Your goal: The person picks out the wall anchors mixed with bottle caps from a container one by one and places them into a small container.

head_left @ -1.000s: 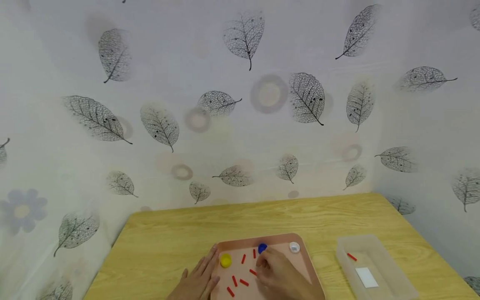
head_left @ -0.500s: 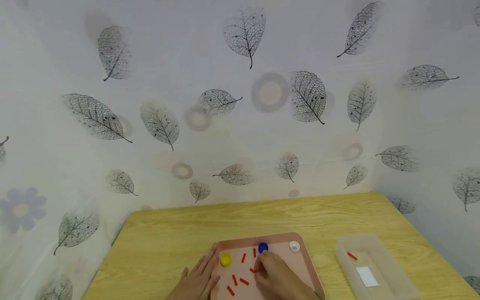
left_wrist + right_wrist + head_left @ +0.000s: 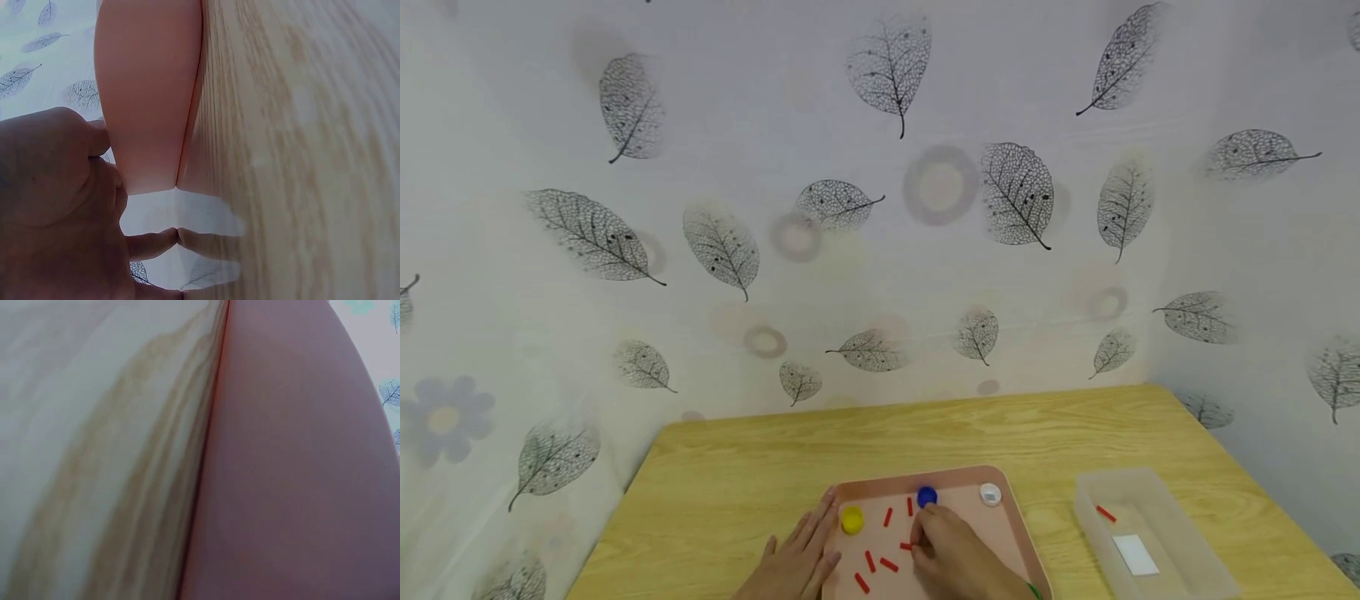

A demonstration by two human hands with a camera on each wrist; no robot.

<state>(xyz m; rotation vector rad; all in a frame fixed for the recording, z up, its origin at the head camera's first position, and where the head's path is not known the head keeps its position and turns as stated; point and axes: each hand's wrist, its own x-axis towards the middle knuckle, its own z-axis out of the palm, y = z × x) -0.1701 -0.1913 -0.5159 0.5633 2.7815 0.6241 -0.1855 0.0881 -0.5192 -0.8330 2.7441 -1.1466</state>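
A pink tray [image 3: 1017,533] lies on the table with several short red sticks [image 3: 888,565] spread over its floor. My right hand [image 3: 958,554] is low over the tray, fingers curled, and its fingertips pinch one red stick [image 3: 906,547], whose right end they hide. Just beyond the fingers sits a blue round cap [image 3: 927,497]. My left hand [image 3: 793,558] rests against the tray's left rim with fingers extended. In the left wrist view that hand [image 3: 59,206] touches the tray's outer wall [image 3: 150,94]. The right wrist view shows the tray's side [image 3: 294,462] but no hand.
A yellow round cap [image 3: 852,520] lies inside the tray's left side, and a white round cap [image 3: 990,494] in its far right corner. Right of the tray stands a translucent bin [image 3: 1195,550] holding a red stick [image 3: 1106,514] and a white card [image 3: 1136,555]. A leaf-patterned wall closes the back.
The red stick at my right fingertips has turned nearer to level, and that hand has shifted slightly. My left hand, the other sticks and the caps stay in place.
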